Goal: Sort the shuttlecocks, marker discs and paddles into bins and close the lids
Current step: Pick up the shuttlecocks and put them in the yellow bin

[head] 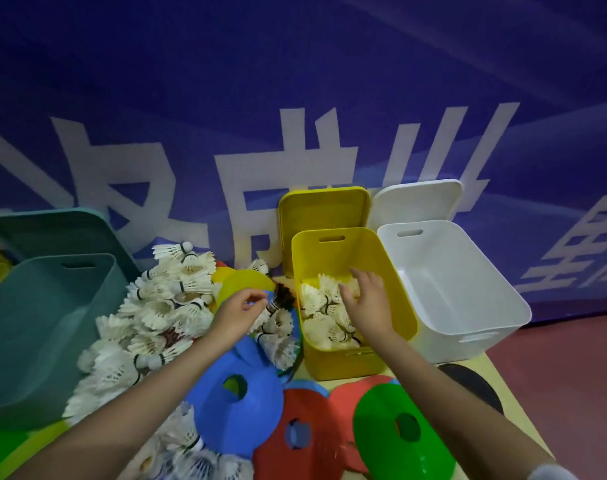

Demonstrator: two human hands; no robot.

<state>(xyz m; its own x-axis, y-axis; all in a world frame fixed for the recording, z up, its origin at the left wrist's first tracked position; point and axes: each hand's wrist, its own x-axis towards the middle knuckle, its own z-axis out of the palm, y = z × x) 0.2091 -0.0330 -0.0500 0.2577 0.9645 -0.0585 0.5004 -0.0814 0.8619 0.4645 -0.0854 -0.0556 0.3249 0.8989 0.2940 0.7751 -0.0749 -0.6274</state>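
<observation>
While we are looking down through the head camera, our left hand [238,315] is pinching a dark-feathered shuttlecock [282,299] by its cork end, fingers [257,303] curled round it, just above the pile of white shuttlecocks [156,306] heaped on the bench [482,362]. Our right hand [366,299] is hovering inside the yellow bin [350,355], fingers loosely spread over the shuttlecocks already lying there and holding nothing. We are judging these shuttlecocks to be very light and fragile: the feather skirts are likely crushing easily, so we are taking them by the firm cork base or the banded neck and dropping them gently. Near us a blue marker disc [232,407], red marker discs [295,434] and a green marker disc [395,427] are lying overlapped; they are looking thin, flexible and smooth, best lifted by the rim or the centre hole. A white bin [468,306] and a teal bin [35,323] are standing open, lids leaning behind. Large white characters are running across the blue wall banner [295,81], but they are cropped and blurred, and we are not making them out.
</observation>
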